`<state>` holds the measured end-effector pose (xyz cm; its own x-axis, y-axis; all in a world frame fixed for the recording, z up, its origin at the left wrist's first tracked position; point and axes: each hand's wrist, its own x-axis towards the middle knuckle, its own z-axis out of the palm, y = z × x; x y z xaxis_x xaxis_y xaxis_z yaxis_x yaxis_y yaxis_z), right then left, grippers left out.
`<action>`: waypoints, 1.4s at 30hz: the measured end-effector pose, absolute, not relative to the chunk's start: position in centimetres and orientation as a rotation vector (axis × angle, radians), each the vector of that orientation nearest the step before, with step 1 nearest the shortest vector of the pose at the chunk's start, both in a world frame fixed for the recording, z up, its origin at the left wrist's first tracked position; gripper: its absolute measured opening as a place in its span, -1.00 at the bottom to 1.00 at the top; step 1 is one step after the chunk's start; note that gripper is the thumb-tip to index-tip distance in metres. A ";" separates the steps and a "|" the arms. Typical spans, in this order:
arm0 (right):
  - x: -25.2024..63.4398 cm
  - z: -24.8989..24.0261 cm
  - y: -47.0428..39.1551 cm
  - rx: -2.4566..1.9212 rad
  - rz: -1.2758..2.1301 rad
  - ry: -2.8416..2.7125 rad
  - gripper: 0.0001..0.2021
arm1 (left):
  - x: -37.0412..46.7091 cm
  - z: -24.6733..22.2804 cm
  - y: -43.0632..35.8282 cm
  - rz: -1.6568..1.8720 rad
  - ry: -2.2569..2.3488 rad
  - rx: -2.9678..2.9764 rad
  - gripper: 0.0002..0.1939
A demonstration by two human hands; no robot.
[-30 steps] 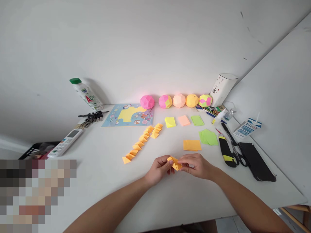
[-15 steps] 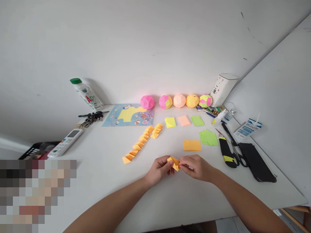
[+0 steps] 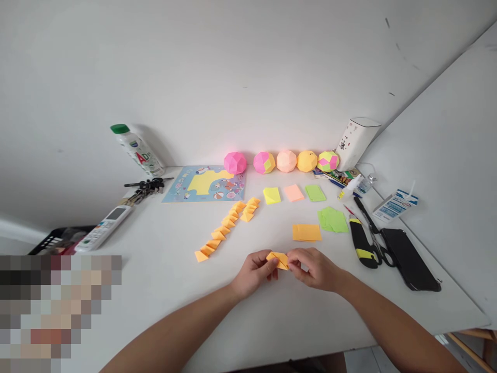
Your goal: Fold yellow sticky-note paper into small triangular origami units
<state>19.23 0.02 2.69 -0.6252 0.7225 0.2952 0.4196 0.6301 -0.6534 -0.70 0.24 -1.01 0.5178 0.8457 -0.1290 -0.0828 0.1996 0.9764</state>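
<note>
Between my hands, just above the white table, is a small folded piece of orange paper [image 3: 278, 259]. My left hand [image 3: 257, 268] pinches its left side, thumb on top. At its right edge the fingers of my right hand [image 3: 310, 267] are closed on the paper. Beyond my left hand a slanting row of folded orange paper pieces [image 3: 219, 235] lies on the table, with a shorter row [image 3: 250, 209] beside its far end. A stack of orange paper [image 3: 306, 232] lies beyond my right hand, next to several green sheets [image 3: 333, 220].
Faceted paper balls, one pink [image 3: 235, 163], line the wall. Yellow [image 3: 272, 196], peach [image 3: 294, 192] and green [image 3: 315, 193] pads lie before them. Scissors [image 3: 378, 248], a cutter [image 3: 363, 243] and a black case [image 3: 410, 259] are right; a remote [image 3: 104, 228] and bottle [image 3: 137, 150] left.
The held orange paper now lies flatter and wider between my fingers; its downward-pointing flap has been folded in. My hands have barely shifted.
</note>
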 end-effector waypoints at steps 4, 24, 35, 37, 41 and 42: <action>19.0 2.7 -0.1 -0.949 0.992 -2.186 -0.93 | -0.7 -1.1 0.2 0.758 0.803 1.201 -0.65; 18.4 1.9 -0.4 -0.946 1.187 -2.032 -0.86 | -0.3 -1.0 0.2 0.743 0.887 1.072 -0.60; 17.9 1.4 -0.4 -0.753 0.238 -2.405 -0.84 | -0.4 -0.6 0.2 0.657 0.944 1.070 -0.58; 17.9 1.4 -0.3 -0.690 0.178 -2.433 -0.83 | -0.2 -0.5 0.2 0.652 0.953 1.087 -0.58; 18.0 1.4 -0.2 -0.656 0.062 -2.468 -0.82 | 0.0 -0.4 0.1 0.666 0.984 1.132 -0.58; 18.1 1.5 -0.2 -0.653 0.046 -2.477 -0.82 | 0.0 -0.5 0.0 0.673 0.990 1.149 -0.58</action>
<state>18.05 -0.18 1.46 -0.7176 0.4624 0.5208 0.4426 0.8801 -0.1717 0.01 0.02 -0.45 0.4340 0.8534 -0.2888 0.0457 0.2993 0.9531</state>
